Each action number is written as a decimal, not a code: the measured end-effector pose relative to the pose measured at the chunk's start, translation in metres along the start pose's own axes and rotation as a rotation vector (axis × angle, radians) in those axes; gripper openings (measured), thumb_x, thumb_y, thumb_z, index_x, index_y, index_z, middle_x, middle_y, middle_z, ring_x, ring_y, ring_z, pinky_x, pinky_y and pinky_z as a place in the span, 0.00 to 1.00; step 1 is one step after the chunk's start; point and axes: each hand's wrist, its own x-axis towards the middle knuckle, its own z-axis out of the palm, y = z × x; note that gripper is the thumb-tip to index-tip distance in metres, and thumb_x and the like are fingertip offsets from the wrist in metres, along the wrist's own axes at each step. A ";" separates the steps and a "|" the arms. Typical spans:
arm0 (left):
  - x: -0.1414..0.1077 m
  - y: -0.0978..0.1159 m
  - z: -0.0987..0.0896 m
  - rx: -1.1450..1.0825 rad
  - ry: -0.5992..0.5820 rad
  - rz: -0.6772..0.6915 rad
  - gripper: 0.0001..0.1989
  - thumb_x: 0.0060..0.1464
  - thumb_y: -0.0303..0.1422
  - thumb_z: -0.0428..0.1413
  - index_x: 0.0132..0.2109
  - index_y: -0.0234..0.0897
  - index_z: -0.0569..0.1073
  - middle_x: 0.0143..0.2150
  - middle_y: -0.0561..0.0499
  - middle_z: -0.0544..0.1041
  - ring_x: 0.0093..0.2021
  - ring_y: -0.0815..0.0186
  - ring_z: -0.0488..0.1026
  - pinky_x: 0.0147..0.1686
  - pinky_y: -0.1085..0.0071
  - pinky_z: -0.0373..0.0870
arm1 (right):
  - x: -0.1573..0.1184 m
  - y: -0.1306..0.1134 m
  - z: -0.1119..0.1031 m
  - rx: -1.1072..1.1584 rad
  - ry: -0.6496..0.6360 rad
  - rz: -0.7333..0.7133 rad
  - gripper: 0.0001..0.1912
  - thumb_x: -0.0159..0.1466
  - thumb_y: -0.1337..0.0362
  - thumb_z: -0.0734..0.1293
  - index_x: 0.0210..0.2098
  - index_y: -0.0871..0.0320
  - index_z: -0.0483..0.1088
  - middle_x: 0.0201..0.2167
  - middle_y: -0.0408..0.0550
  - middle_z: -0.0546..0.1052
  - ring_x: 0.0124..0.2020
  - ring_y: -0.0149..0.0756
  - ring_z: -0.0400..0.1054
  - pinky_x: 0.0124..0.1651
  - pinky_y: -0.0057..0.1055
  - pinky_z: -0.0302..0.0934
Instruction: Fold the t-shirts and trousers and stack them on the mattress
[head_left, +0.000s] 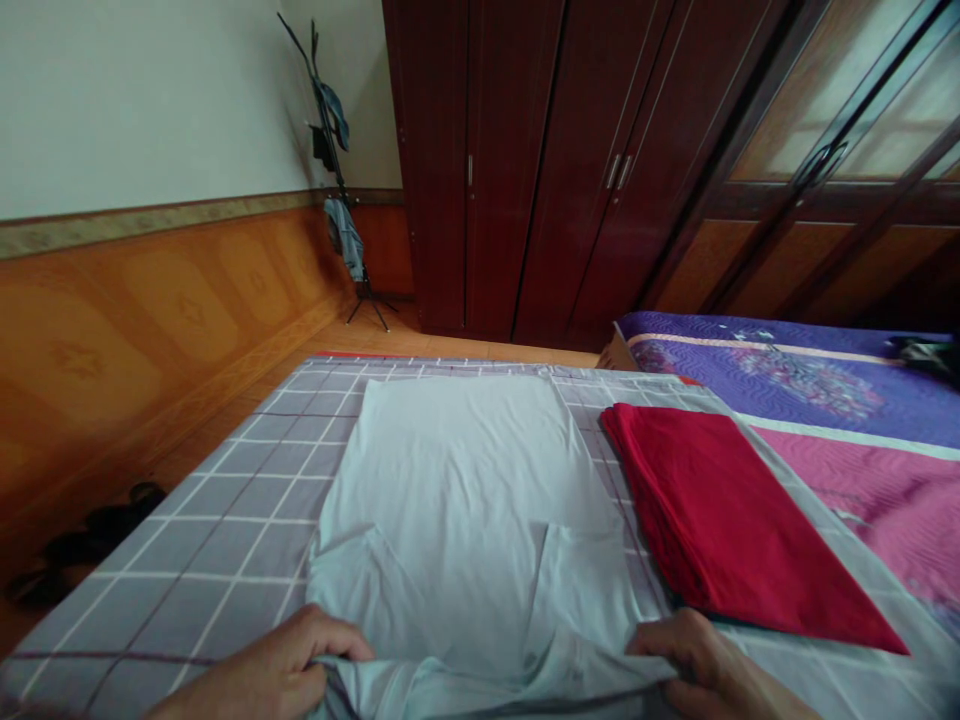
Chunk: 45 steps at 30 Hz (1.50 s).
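Left hand: the bare left hand [292, 655] is at the near left corner of the garment, its thumb and fingers closed on the bunched cloth.
Right hand: the bare right hand [701, 655] matches it at the near right corner, fingers pinched on the same raised edge.
Garment: a pale grey-blue soft fabric shirt [472, 480] lies flat, its far end straight and its near end gathered between the hands.
Why two corners: holding both ends seems to keep the lifted edge spread across the width; it droops in small folds between them.
Flaps: two angled pieces, probably sleeves, lie over the body on either side, apparently tucked in to keep the outline narrow.
Under it: a grey cloth with white and dark red grid lines [247, 480], smooth enough to let the shirt lie level; what carries it cannot be told.
Red pile: a folded bright red cloth [735, 510] sits just beside the shirt, to the right, likely set there to leave the middle free.
Beyond: a purple and pink patterned bed cover [810, 390] at right, and a tall dark red wooden wardrobe [517, 150] behind.
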 end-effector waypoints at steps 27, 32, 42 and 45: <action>0.253 -0.054 -0.160 -0.245 0.895 0.105 0.27 0.46 0.36 0.54 0.54 0.31 0.70 0.41 0.47 0.78 0.42 0.57 0.75 0.43 0.65 0.70 | 0.339 0.112 -0.021 -0.215 0.060 0.486 0.17 0.66 0.57 0.64 0.50 0.60 0.67 0.49 0.50 0.71 0.45 0.40 0.68 0.46 0.42 0.66; 0.260 -0.058 -0.159 -0.142 1.009 0.092 0.23 0.48 0.33 0.53 0.53 0.35 0.71 0.48 0.46 0.76 0.50 0.57 0.72 0.51 0.64 0.66 | 0.337 0.113 -0.026 -0.244 0.090 0.475 0.17 0.66 0.58 0.64 0.51 0.59 0.66 0.49 0.50 0.70 0.45 0.39 0.68 0.45 0.41 0.66; 0.246 -0.042 -0.162 0.031 1.050 0.141 0.21 0.51 0.33 0.53 0.53 0.35 0.69 0.52 0.44 0.72 0.53 0.56 0.70 0.53 0.63 0.64 | 0.267 0.089 -0.035 -0.402 0.083 0.490 0.31 0.61 0.56 0.65 0.58 0.68 0.60 0.41 0.58 0.76 0.44 0.45 0.71 0.42 0.33 0.61; 0.225 -0.003 -0.154 0.144 0.977 0.219 0.19 0.52 0.35 0.54 0.52 0.37 0.70 0.53 0.44 0.71 0.53 0.56 0.69 0.54 0.63 0.63 | 0.231 0.079 -0.027 -0.462 0.017 0.482 0.19 0.58 0.55 0.66 0.43 0.62 0.72 0.39 0.56 0.77 0.43 0.48 0.72 0.40 0.34 0.60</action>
